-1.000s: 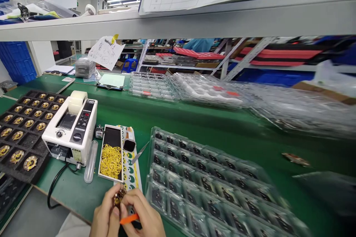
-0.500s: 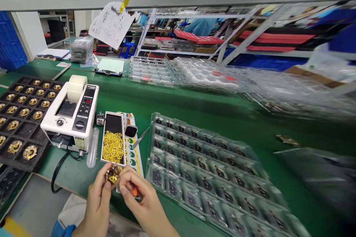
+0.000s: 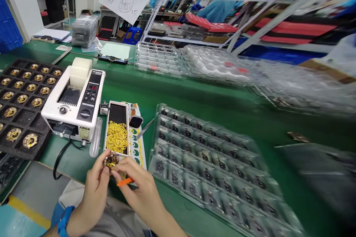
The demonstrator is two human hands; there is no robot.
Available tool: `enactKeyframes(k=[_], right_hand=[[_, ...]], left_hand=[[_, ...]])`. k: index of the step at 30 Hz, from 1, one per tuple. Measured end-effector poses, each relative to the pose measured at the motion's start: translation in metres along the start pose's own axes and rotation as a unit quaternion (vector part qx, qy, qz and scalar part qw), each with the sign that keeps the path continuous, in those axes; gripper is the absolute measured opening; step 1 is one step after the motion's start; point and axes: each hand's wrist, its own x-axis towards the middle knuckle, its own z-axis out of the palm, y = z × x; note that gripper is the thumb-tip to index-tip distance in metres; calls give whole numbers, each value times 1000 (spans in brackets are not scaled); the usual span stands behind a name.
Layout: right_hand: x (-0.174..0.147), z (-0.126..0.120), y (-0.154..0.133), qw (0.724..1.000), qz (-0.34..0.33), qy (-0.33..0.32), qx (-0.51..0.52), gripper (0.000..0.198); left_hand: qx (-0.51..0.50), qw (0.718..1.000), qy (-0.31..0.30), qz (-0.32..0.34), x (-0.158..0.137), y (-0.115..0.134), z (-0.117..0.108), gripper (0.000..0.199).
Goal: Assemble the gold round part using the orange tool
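Note:
My left hand [image 3: 96, 185] pinches a small gold and brown round part [image 3: 111, 160] at the near edge of the green bench. My right hand [image 3: 139, 189] touches the same part with its fingertips and holds a thin orange tool [image 3: 124, 182]. Just beyond the hands lies a narrow white tray [image 3: 110, 126] with yellow rubber bands [image 3: 117, 137], and beside it a strip of green and yellow stickers [image 3: 136, 148].
A white tape dispenser [image 3: 75, 100] stands at left, with a black foam tray [image 3: 19, 118] of gold parts beyond it. A clear blister tray [image 3: 211, 166] of dark parts fills the right. More clear trays [image 3: 194, 63] lie at the back.
The view has tilted down and nearer, so the bench sits higher in frame. Both hands moved up over the bench edge, still working the part; the orange tool shows again.

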Motion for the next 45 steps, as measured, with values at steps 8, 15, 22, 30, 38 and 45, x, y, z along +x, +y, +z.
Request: enactKeyframes(k=[8,15,22,30,38,45], right_hand=[[-4,-3,-17,998,0,-11,56,13],[31,-30,24,993,66,4,-99,30],[24,-85,63,950,141,30,-276,24],[13,-144,86,919,142,-93,-356,28],[45,-143,110,887,147,-142,-413,28],[47,-124,117,877,165,-120,-436,8]], left_hand=[[-22,1000,15,4,2,0,-1,45],[-160,986,-28,-37,4,-1,-6,49],[-156,983,-32,-90,2,9,-8,46],[-142,983,-40,-108,6,12,-10,50],[-151,985,-57,-63,9,2,-13,42],[-130,985,-100,-53,9,-5,-18,50]])
